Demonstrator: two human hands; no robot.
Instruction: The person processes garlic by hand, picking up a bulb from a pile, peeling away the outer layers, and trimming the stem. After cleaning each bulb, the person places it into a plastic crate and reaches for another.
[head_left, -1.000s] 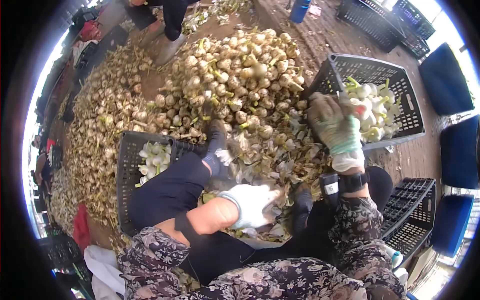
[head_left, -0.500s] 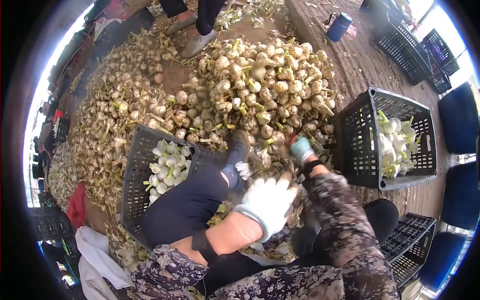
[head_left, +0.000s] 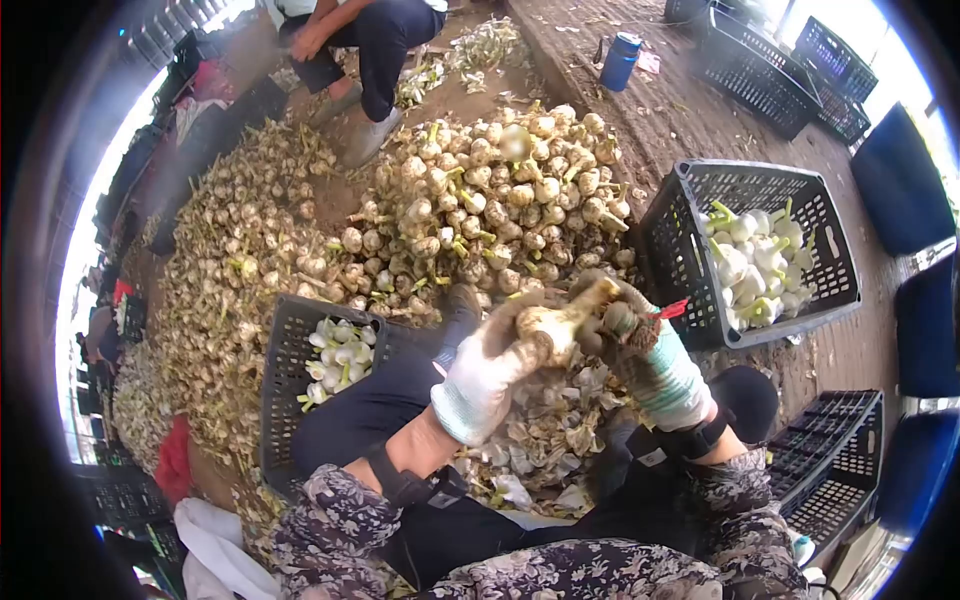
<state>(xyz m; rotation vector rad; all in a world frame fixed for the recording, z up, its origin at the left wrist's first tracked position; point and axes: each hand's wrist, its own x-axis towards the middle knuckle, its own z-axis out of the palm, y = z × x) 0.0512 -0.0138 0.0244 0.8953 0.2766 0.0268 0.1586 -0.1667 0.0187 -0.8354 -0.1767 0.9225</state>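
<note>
My left hand, in a pale work glove, is closed around a dirty garlic bulb above a heap of peelings. The bulb's cut stem points up and right, toward my right hand. That hand, in a soiled white-and-green glove, is closed with its fingers at the stem. Out of its right side sticks a small red piece; what it belongs to is hidden in the glove. Beyond both hands lies a large pile of unpeeled garlic.
A black crate of clean white garlic stands at right, and another crate of it by my left leg. Loose peelings lie between my legs. A blue flask is farther back. Another person sits at the back left.
My right hand has come back from the pile's edge to meet my left. A garlic bulb is now in my left hand, which was empty and spread. The view has shifted.
</note>
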